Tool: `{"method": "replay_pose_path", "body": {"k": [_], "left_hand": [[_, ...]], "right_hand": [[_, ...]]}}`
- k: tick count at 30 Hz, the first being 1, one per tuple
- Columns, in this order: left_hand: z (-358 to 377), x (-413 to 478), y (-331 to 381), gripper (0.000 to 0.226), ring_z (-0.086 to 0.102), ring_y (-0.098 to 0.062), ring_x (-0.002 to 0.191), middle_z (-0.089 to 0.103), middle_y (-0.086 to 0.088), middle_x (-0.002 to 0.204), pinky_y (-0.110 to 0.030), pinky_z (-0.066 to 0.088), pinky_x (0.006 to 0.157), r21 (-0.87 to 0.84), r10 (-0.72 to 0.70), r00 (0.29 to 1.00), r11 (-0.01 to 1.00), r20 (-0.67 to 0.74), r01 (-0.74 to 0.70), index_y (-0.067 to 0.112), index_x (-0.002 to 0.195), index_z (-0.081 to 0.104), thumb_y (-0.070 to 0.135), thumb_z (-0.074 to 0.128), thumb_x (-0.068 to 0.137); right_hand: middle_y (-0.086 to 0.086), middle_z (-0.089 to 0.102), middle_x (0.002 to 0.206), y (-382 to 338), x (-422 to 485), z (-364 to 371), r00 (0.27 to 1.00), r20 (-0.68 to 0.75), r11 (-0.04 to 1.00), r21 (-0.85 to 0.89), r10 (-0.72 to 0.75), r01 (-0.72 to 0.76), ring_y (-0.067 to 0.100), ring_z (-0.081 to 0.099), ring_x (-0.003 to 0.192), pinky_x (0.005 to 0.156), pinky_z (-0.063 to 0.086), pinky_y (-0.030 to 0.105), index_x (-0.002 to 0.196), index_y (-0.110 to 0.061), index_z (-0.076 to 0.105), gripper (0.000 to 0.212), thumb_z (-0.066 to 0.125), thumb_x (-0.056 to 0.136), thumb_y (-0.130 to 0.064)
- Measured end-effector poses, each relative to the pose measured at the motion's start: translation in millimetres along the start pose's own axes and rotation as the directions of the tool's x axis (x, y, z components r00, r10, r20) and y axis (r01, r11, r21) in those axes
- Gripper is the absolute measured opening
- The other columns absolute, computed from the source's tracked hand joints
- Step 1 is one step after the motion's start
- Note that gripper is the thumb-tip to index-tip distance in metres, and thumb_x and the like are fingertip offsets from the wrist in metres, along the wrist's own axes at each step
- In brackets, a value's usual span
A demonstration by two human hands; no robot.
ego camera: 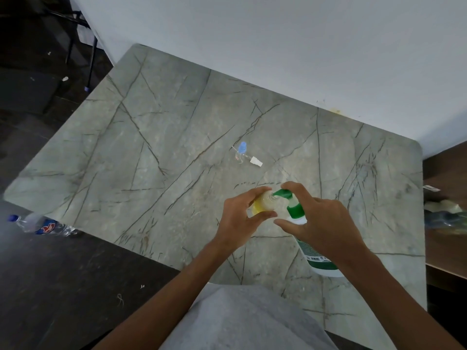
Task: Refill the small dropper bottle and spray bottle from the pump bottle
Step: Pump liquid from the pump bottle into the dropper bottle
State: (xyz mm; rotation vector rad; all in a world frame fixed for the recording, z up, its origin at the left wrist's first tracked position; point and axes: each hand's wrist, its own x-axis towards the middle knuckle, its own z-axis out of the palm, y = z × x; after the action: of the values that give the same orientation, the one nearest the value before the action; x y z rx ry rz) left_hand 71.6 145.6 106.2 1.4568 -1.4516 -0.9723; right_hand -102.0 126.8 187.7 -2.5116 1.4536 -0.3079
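Note:
My left hand (237, 218) grips a small bottle (265, 204) with a yellowish lower part and an uncapped threaded neck, held under the nozzle of the pump bottle. The green and white pump bottle (307, 236) stands on the marble table (151, 152). My right hand (321, 221) is over its green pump head, index finger on top and thumb spread out below. Farther back on the table stands a small clear dropper bottle (241, 150) with a blue cap. A white spray cap with its thin tube (255, 161) lies beside it.
A white wall runs along the table's far edge. A plastic water bottle (38, 224) lies on the dark floor at the left. A wooden surface with crumpled plastic (444, 215) is at the right. My grey-clad knee (242, 319) is under the table's near edge.

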Motion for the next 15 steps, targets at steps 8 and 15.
{"method": "replay_pose_path", "body": {"k": [8, 15], "left_hand": [[0.2, 1.3, -2.3, 0.054, 0.066, -0.01, 0.105, 0.069, 0.005, 0.117, -0.037, 0.057, 0.089, -0.082, -0.056, 0.998, 0.995, 0.026, 0.057, 0.019, 0.123, 0.063, 0.024, 0.083, 0.073], [-1.5, 0.4, 1.1, 0.054, 0.067, -0.007, 0.102, 0.07, 0.005, 0.115, -0.032, 0.057, 0.089, -0.066, -0.014, 0.999, 0.998, 0.052, 0.018, 0.019, 0.121, 0.064, 0.022, 0.084, 0.071]], "right_hand": [[-0.007, 0.069, 0.071, 1.8, 2.6, 1.9, 0.997, -0.063, 0.999, 0.016, -0.04, 0.041, 0.007, 0.06, 0.049, 0.05, 0.048, 0.018, 0.116, -0.025, 0.044, 0.059, 0.068, 0.072, -0.055], [-0.002, 0.071, 0.075, 2.3, 1.1, 2.9, 0.997, -0.069, 0.998, 0.047, -0.039, 0.042, 0.005, 0.055, 0.048, 0.051, 0.045, 0.015, 0.106, -0.018, 0.055, 0.053, 0.07, 0.069, -0.053]]}}
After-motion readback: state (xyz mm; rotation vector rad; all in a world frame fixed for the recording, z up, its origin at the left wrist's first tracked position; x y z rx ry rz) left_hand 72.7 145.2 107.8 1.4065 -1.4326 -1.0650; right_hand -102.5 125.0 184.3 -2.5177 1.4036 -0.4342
